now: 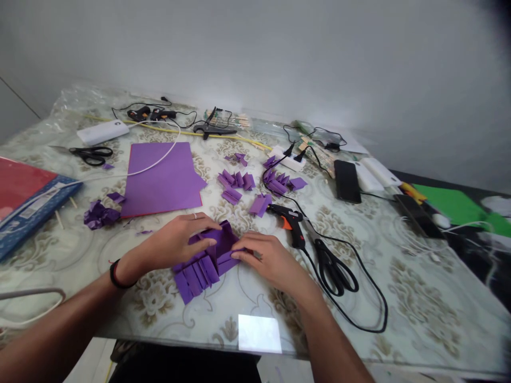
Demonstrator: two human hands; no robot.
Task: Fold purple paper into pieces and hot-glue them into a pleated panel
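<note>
A folded purple paper box [227,246] with upright walls stands on the table in front of me, pleated strips along its near left side. My left hand [186,242] rests over its left part, thumb and fingers curved around the paper, partly hiding it. At the box's right end, my right hand [263,255] pinches the edge between thumb and fingers. Just beyond the right hand lies a black glue gun [293,223] with an orange trigger, its nozzle touching a small folded purple piece [261,204]. Large black-handled scissors [333,268] lie beside the glue gun.
Purple sheets [159,178] lie behind my left hand, near crumpled purple paper [100,214]. Several folded purple pieces [277,182] lie farther back by a white power strip [289,158]. Smaller scissors [91,154] are at left, a black phone [347,181] at right. Cords cross the patterned table.
</note>
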